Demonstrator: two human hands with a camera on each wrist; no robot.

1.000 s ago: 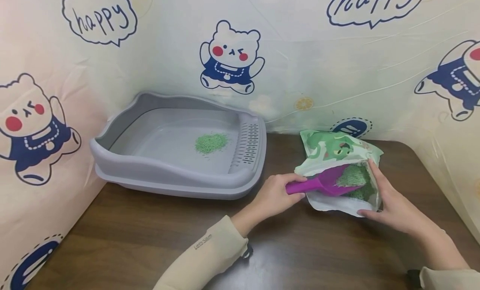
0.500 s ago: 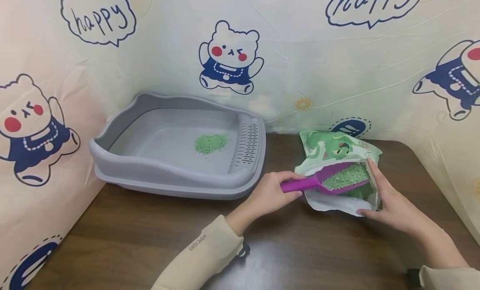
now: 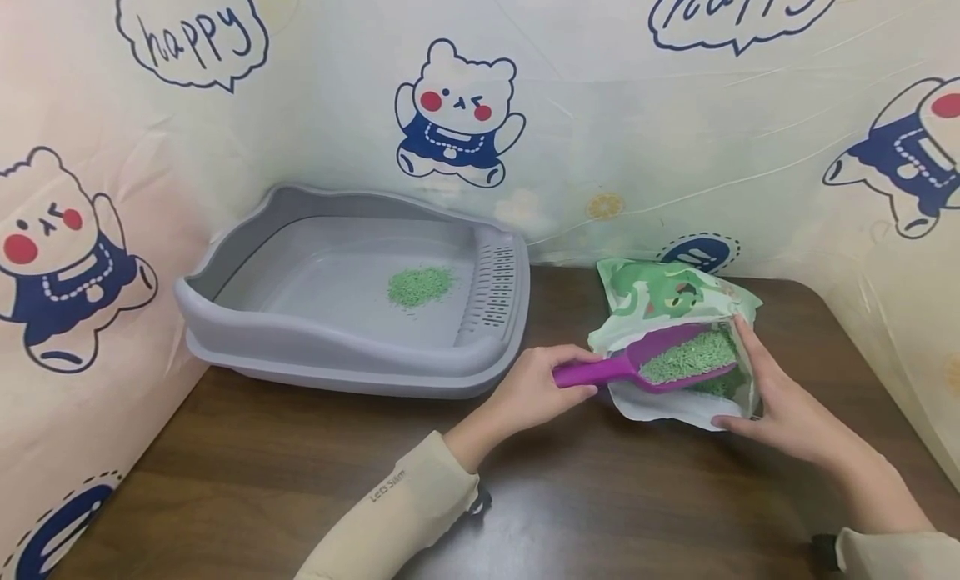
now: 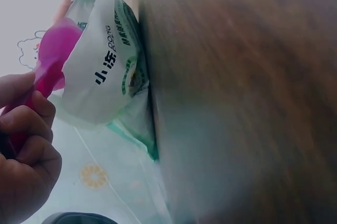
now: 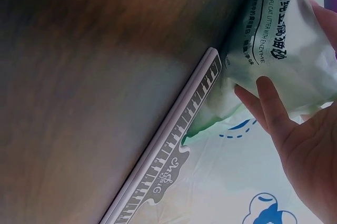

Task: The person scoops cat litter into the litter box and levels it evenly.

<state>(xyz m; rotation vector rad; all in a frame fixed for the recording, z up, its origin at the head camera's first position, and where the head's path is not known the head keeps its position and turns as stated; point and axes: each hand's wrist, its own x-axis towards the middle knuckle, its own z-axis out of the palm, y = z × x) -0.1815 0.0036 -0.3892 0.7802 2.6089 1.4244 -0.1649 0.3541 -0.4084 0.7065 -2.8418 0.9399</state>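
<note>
Head view: our left grip clamped on purple scoop, 4 o'clock, in open bag; our right grip spread, touching bag. Done, we judge: green heap in tray, 9 o'clock. Remaining: scoopful, not yet there.

Purple scoop: gripped in left hand, extends beyond it into mouth of printed green-and-white bag; heaped with green pellets. Bag: open, just left of right hand, touching its fingers.
</note>
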